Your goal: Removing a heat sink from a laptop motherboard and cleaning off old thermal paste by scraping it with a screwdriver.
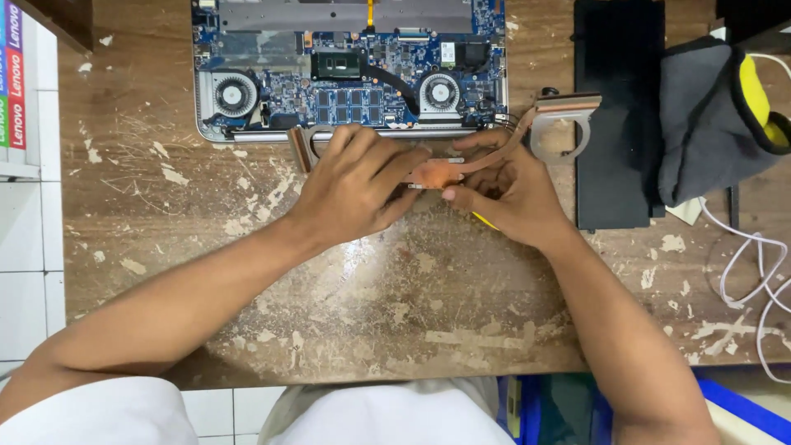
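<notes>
Fingers (pixel 387 161) of the left hand (pixel 350 185) lie together and flat across the bent copper heat-pipe assembly with its flat central plate (pixel 437 173), pressing it down; the fingers of the right hand (pixel 507 194) are curled and clamped on the same plate from the right, thumb below, forefinger above.

Head view. The assembly sits on the scarred, paint-flecked wooden worktop (pixel 371 313), just in front of the opened silver laptop chassis with blue circuit board and two round fans (pixel 350 78). One pipe end emerges left of the left hand as a ribbed copper fin block (pixel 301 148); the other runs right to a grey metal ring-shaped fan bracket (pixel 560 128), which touches the flat black rectangular panel (pixel 618 115). A grey cloth with a yellow-edged item (pixel 717 115) lies further right, white cables (pixel 754 272) beside it. A thin yellow object shows under the right hand; its kind cannot be told.

Risk, as judged: the pipes are thin and soft, so uneven pressure from the two hands could kink them or warp the plate. The left fin block lies close to the chassis edge; a slip could drive it onto the exposed board. Worktop grit could foul the plate's contact face.
</notes>
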